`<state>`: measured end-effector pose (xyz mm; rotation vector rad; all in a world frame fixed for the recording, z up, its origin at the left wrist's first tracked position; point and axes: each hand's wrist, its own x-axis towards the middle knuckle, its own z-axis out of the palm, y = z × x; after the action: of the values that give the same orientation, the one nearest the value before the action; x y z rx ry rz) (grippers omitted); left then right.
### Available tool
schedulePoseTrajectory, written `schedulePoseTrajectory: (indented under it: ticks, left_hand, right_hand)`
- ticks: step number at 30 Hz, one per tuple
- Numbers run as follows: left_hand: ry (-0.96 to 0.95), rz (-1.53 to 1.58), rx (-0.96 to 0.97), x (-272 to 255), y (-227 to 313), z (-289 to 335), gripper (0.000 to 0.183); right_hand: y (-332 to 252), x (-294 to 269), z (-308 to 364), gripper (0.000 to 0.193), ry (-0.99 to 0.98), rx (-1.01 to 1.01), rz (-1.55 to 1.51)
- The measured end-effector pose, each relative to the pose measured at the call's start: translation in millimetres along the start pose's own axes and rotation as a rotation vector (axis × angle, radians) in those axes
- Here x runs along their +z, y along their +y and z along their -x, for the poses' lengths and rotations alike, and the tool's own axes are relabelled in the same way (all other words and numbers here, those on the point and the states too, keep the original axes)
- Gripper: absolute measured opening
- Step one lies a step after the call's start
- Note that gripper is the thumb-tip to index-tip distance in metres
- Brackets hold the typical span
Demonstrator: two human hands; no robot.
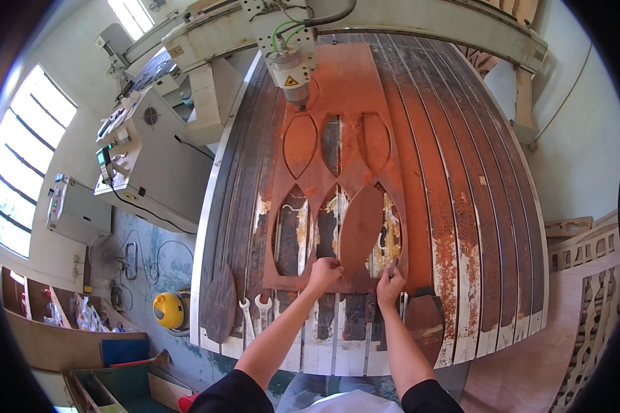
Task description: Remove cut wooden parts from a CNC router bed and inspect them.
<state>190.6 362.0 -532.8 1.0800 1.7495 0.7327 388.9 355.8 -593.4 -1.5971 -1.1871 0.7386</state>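
The leaf-shaped board [362, 227] lies slantwise at five o'clock of the dusty panel [289, 281], its edge pinched at seven o'clock by the left hand [325, 274], perhaps for steadiness, while the right hand [390, 283] pinches a small dark thing [393, 263].

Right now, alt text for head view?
A person's left hand grips a leaf-shaped piece slanting across a reddish board with similar cutouts; right hand is by the board's near edge. A spindle hangs above the slatted machine bed.

The leaf-shaped piece [360, 230] looked like smooth, matt wood; powdery orange dust [351, 76] dulled the wooden board [286, 282]; the wrenches [264, 313] were bare metal.
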Motion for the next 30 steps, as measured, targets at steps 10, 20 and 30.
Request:
schedulePoseTrajectory:
  ticks: [10, 20, 30]
  left_hand:
    - [0.262, -0.262, 0.097, -99, 17, -182, 0.029]
    - [0.182, -0.025, -0.309, -106, 34, -275, 0.080]
    - [0.379, 0.065, -0.357, -97, 34, -310, 0.055]
  right_hand:
    - [-7, 6, -2, 0.034, 0.240, -0.056, 0.210]
    - [-8, 9, 4, 0.031, 0.223, -0.047, 0.233]
    - [-3, 14, 5, 0.029, 0.208, -0.055, 0.281]
